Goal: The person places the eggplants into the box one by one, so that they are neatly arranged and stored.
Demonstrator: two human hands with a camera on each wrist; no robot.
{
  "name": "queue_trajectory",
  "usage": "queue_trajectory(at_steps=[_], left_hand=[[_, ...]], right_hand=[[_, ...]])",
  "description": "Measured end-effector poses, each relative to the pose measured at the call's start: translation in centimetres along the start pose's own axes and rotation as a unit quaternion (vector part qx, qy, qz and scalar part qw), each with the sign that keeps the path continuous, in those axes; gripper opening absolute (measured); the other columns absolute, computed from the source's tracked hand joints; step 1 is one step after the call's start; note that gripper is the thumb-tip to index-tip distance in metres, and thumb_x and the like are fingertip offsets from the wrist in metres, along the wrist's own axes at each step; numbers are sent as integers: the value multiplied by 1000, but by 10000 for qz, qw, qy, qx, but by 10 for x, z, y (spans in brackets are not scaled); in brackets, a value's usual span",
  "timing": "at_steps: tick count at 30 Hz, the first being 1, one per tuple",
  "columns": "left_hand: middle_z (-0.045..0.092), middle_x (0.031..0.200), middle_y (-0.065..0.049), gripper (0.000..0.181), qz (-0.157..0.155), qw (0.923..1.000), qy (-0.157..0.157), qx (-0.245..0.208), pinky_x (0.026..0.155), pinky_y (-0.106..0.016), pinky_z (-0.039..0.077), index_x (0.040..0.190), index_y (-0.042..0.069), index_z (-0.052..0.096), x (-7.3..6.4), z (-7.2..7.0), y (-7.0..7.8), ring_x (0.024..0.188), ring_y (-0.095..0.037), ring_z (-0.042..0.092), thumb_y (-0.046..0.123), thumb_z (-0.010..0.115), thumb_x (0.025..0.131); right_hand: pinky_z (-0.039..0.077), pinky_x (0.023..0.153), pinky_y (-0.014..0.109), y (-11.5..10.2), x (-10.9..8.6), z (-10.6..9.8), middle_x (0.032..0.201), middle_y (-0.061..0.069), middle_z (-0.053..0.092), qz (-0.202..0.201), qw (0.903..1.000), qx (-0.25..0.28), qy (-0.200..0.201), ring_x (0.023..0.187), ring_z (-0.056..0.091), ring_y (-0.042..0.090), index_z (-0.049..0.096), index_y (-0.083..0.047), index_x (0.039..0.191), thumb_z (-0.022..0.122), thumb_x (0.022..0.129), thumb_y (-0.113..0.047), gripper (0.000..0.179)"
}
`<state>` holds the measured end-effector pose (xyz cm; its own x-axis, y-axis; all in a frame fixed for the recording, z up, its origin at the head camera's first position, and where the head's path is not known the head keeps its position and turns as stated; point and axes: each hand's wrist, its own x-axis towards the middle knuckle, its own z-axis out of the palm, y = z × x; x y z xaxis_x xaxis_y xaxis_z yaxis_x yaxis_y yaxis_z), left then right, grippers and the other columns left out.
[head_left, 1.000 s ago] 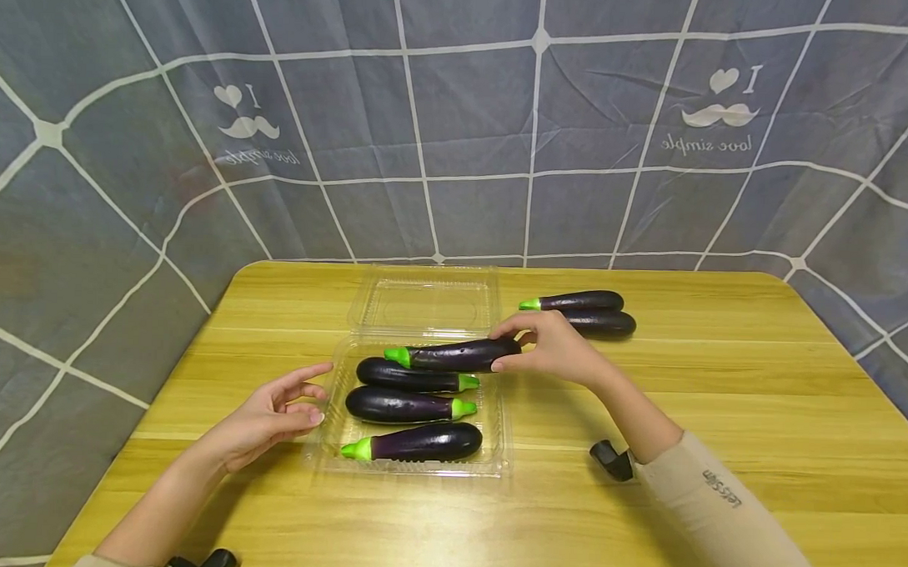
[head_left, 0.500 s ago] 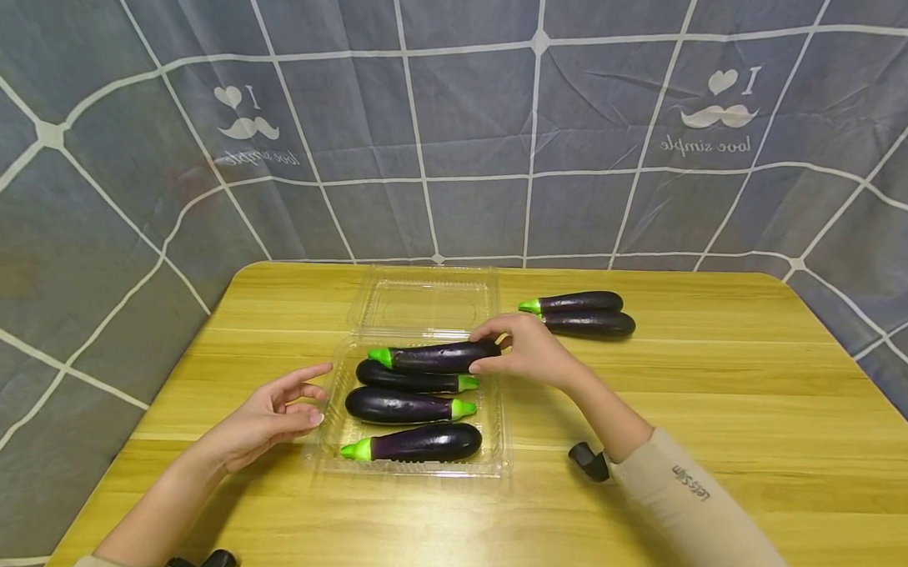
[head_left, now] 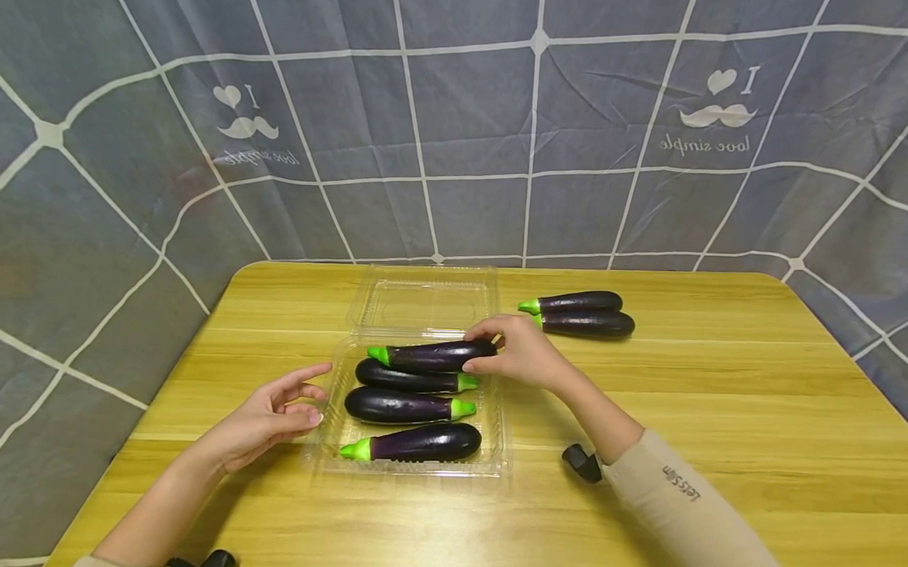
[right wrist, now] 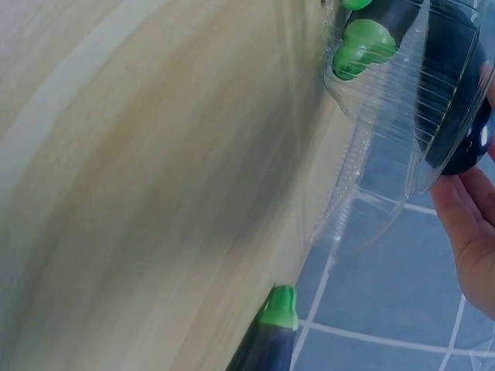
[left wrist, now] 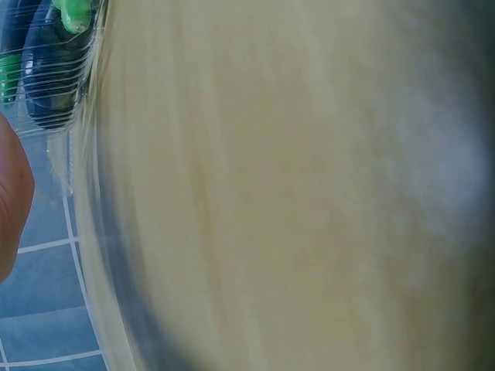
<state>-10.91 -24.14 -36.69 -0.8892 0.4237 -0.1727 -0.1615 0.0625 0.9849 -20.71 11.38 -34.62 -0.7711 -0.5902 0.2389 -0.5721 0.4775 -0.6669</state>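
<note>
Head: R hand (head_left: 519,348) pinches the blunt end of an eggplant (head_left: 432,355); vs 1 s ago it's slid L, over the clear box (head_left: 447,470), and now sits w/in the box outline, by the hinge side, just behind and partly over the next one. Three other eggplants (head_left: 426,442) lie in the base; lid (head_left: 427,303) folded back. So, my read: 4th nearly placed, the last pair (head_left: 588,324) still out on the worktop (head_left: 706,367). L hand (head_left: 269,419) unchanged: fingers & thumb apart, holding nothing, beside box's L edge; touch or not, can't tell.

L wrist: mostly worktop; box corner top L, bit of L hand below.

R wrist: fingertips at the eggplant's blunt end, seen partly thru clear plastic; a stem from the pair shows below.
</note>
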Motion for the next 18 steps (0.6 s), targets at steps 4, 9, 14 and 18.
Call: queue_trajectory(at_steps=[4, 9, 14, 18], left_hand=[[44, 113, -6, 60, -12, 10000, 24, 19, 78, -24, 51, 143, 17, 36, 0, 1, 1, 87, -8, 54, 0, 57, 89], [45, 113, -6, 60, -3, 10000, -7, -40, 78, -24, 51, 143, 17, 36, 0, 0, 0, 87, -8, 55, -1, 57, 89], [45, 113, -6, 60, 29, 10000, -50, -76, 77, -24, 51, 143, 16, 36, 0, -1, -1, 87, -8, 55, -2, 56, 89], [45, 113, -6, 60, 22, 10000, -27, -81, 77, -24, 51, 143, 16, 36, 1, -1, -1, 87, -8, 55, -2, 57, 89]], right_hand=[[51, 74, 33, -1, 1, 2, 98, 3, 68, -18, 9999, -124, 3, 86, 59, 15, 70, -6, 100, 81, 73, -21, 33], [51, 74, 31, -2, 3, 5, 100, 3, 68, 10, 9998, -195, 10, 87, 58, 15, 70, -7, 101, 80, 74, -23, 33], [51, 75, 31, -4, 3, 6, 100, 3, 67, 72, 9996, -265, 7, 88, 58, 15, 70, -8, 101, 80, 74, -24, 33], [51, 76, 32, -5, 4, 7, 101, 3, 67, 110, 9995, -294, -20, 90, 58, 16, 69, -8, 102, 79, 75, -25, 34]])
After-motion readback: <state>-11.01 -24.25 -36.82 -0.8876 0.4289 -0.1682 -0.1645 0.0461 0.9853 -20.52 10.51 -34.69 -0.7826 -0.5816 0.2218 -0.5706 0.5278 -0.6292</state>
